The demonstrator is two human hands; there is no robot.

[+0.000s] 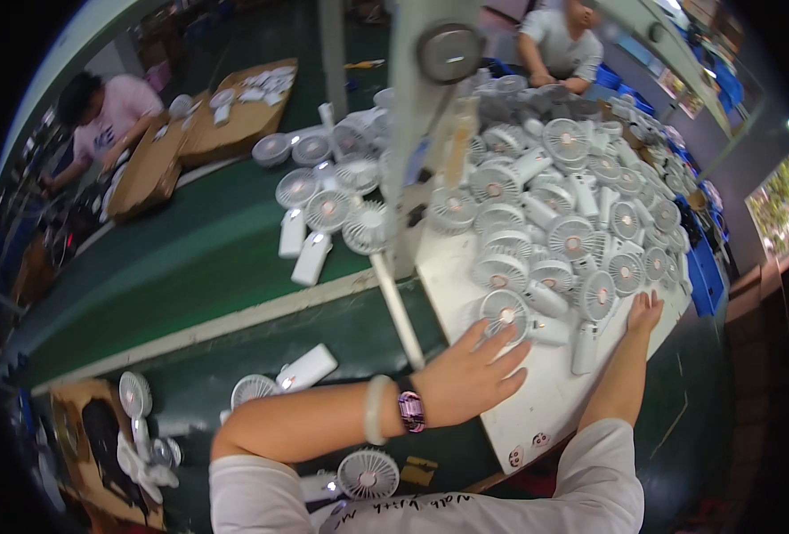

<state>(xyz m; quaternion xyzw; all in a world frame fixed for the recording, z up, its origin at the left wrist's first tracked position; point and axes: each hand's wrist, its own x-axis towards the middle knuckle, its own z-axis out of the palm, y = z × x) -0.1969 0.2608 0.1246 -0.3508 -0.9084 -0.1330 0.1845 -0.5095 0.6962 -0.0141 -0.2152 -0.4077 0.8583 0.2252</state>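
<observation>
A large heap of white handheld fans [572, 238] covers a white tabletop [510, 427] in front of me. My left hand [470, 374] is open, its fingers spread over the near edge of the heap. Its fingertips reach the rim of one fan with a round grille [505, 311]; I cannot tell whether they touch it. At the heap's right edge is my right hand [645, 313], fingers apart and slightly bent beside the outermost fans. Nothing shows in its grasp. Between the hands, a fan handle [585, 347] points toward me. A bracelet and a dark band circle my left wrist.
A metal post [403, 133] rises left of the heap. More fans [327, 211] lie on the green conveyor belt [190, 285]. Nearer me are a loose fan [368, 473] and a cardboard box [101, 445]. Two people work at the far side and far left. Blue bins [704, 271] line the right.
</observation>
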